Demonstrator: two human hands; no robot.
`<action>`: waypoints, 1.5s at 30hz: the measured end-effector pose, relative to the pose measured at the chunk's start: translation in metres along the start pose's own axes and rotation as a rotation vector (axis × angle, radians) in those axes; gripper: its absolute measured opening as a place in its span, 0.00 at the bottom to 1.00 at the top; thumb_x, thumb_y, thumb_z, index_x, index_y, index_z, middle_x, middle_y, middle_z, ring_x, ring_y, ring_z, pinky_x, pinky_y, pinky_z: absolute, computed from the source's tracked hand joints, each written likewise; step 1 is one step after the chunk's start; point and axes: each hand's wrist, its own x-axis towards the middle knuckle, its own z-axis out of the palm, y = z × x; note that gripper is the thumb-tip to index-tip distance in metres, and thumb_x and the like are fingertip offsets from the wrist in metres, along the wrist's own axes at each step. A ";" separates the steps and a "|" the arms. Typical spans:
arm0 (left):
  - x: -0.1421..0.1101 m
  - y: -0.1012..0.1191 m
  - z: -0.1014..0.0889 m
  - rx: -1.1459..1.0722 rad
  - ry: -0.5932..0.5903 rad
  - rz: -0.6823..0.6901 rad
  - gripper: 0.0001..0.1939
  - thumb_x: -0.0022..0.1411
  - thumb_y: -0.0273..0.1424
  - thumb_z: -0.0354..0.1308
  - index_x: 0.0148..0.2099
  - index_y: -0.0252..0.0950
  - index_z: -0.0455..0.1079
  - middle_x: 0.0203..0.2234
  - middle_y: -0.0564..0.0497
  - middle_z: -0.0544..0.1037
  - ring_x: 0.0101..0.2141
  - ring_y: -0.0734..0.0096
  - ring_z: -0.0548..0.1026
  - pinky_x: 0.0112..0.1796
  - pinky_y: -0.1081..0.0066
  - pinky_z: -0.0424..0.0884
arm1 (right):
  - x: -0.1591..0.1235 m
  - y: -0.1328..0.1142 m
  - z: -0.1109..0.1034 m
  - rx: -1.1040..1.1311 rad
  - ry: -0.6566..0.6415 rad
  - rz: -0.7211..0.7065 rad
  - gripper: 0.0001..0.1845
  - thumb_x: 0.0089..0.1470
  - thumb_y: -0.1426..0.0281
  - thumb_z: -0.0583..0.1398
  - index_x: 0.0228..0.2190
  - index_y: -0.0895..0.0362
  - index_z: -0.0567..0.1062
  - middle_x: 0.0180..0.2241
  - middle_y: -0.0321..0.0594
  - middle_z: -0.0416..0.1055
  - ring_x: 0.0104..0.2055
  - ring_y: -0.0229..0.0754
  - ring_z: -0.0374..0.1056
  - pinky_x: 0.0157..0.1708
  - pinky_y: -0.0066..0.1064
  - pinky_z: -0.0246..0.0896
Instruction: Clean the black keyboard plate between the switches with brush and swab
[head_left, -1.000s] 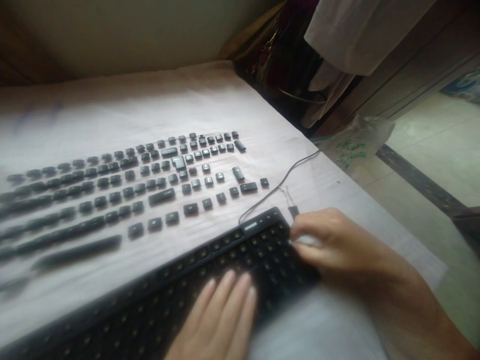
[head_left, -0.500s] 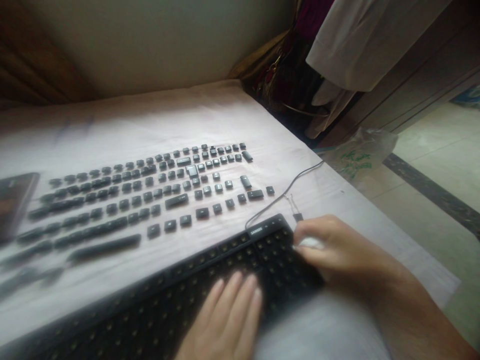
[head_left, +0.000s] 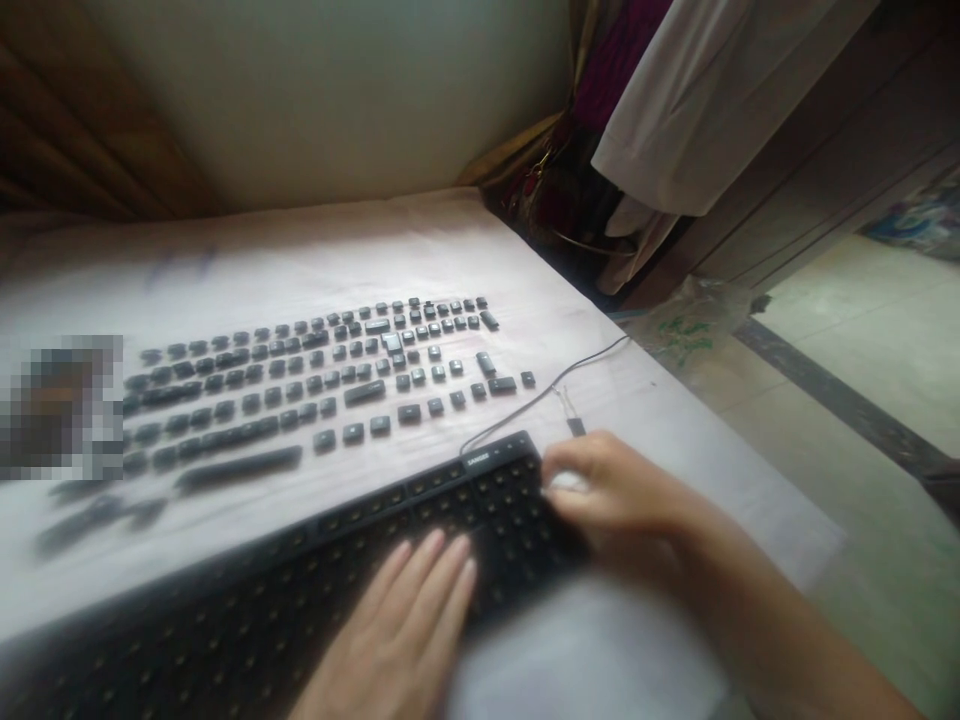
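Note:
A black keyboard with its keycaps off lies slanted across the front of the white-covered table. My left hand rests flat on its middle keys area, fingers stretched out. At the keyboard's right end, my right hand is closed, with a small white thing pinched between thumb and forefinger; its kind is unclear. Just beyond that hand, a wire keycap puller with a black base shows, partly hidden by the fingers. Loose black keycaps sit in rows behind the keyboard, the long space bar among them.
The keyboard's cord runs over the table to its right edge. A pixelated patch covers something at left. Clothes hang beyond the right edge, above a clear plastic bag on the floor.
The view has shifted slightly. Both hands and the keyboard now appear farther left, the left hand still flat and the right still closed on the white thing. The keycap rows keep their arrangement.

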 end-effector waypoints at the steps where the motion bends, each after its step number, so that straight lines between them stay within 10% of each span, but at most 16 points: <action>1: -0.001 -0.001 -0.002 0.008 -0.007 0.007 0.25 0.66 0.21 0.43 0.61 0.35 0.68 0.61 0.50 0.70 0.63 0.64 0.62 0.65 0.61 0.52 | 0.000 -0.001 0.002 0.003 0.009 0.003 0.08 0.44 0.79 0.58 0.25 0.58 0.78 0.24 0.35 0.78 0.27 0.37 0.73 0.29 0.23 0.62; 12: 0.004 0.002 -0.007 0.032 0.007 -0.024 0.22 0.69 0.24 0.43 0.61 0.36 0.68 0.60 0.50 0.71 0.62 0.65 0.65 0.64 0.62 0.56 | 0.000 -0.014 -0.012 0.036 0.286 -0.131 0.05 0.50 0.73 0.59 0.26 0.57 0.76 0.23 0.35 0.76 0.25 0.36 0.71 0.27 0.24 0.63; 45: 0.002 0.011 0.005 -0.128 0.061 -0.091 0.18 0.69 0.26 0.47 0.57 0.33 0.70 0.64 0.48 0.65 0.68 0.58 0.50 0.68 0.59 0.43 | 0.002 -0.007 0.025 -0.193 0.223 -0.264 0.08 0.54 0.76 0.57 0.27 0.58 0.75 0.24 0.38 0.77 0.25 0.36 0.72 0.28 0.23 0.63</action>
